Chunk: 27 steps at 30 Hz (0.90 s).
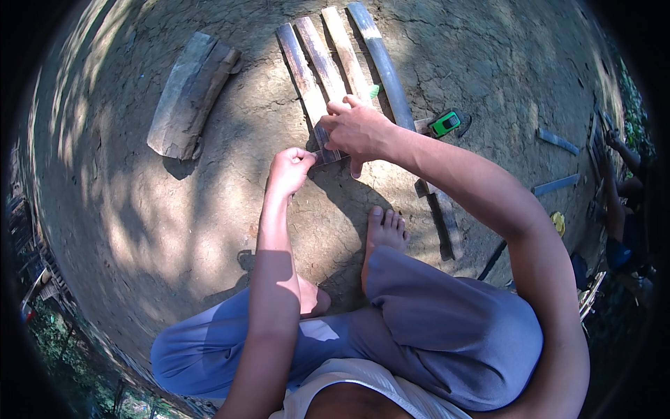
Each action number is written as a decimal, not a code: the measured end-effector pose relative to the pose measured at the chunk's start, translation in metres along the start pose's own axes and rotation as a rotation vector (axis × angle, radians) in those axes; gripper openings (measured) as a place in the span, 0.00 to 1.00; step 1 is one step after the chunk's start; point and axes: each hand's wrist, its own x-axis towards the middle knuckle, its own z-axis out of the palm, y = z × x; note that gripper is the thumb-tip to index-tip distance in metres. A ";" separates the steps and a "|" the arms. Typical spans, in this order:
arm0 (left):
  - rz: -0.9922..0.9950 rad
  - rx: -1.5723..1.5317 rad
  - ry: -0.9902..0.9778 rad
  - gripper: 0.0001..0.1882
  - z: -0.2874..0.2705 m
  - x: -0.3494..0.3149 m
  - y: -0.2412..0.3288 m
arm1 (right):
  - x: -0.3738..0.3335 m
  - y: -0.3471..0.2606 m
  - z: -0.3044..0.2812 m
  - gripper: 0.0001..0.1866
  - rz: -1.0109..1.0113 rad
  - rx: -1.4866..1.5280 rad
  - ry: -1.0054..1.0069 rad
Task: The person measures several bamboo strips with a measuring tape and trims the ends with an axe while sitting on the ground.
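Cracked dirt ground (174,209), both hands (289,170) (357,129) apparently gripping bamboo slats (315,77)

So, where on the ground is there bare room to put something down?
Bare dirt lies left of the left hand, below the thick plank, and also at upper right, beyond the green tape measure. It is crowded around the strips, where the right hand works, and near the foot.

Bamboo slats (328,70) on cracked dirt ground (209,209)
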 end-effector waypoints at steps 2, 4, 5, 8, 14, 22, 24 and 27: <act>-0.045 -0.092 0.005 0.09 -0.003 -0.001 0.003 | 0.001 -0.001 0.002 0.31 0.009 0.005 0.001; -0.137 -0.269 -0.006 0.13 -0.013 -0.002 0.006 | 0.002 -0.001 0.004 0.31 0.013 0.018 0.006; -0.183 -0.456 -0.084 0.17 -0.020 -0.002 0.006 | 0.001 -0.001 0.006 0.32 0.012 0.028 0.009; -0.177 -0.780 -0.142 0.20 -0.024 -0.016 0.015 | -0.002 0.000 0.010 0.32 0.016 0.042 0.033; -0.133 -0.980 -0.276 0.20 -0.034 -0.026 0.018 | -0.001 0.001 0.012 0.30 0.022 0.099 0.053; -0.143 -0.868 -0.218 0.14 -0.031 -0.028 0.018 | -0.003 -0.003 0.010 0.27 0.036 0.079 0.050; -0.134 -0.846 -0.210 0.12 -0.029 -0.025 0.014 | -0.003 -0.003 0.009 0.27 0.039 0.079 0.048; -0.124 -0.828 -0.206 0.09 -0.021 -0.024 0.014 | -0.003 0.000 0.015 0.26 0.047 0.094 0.062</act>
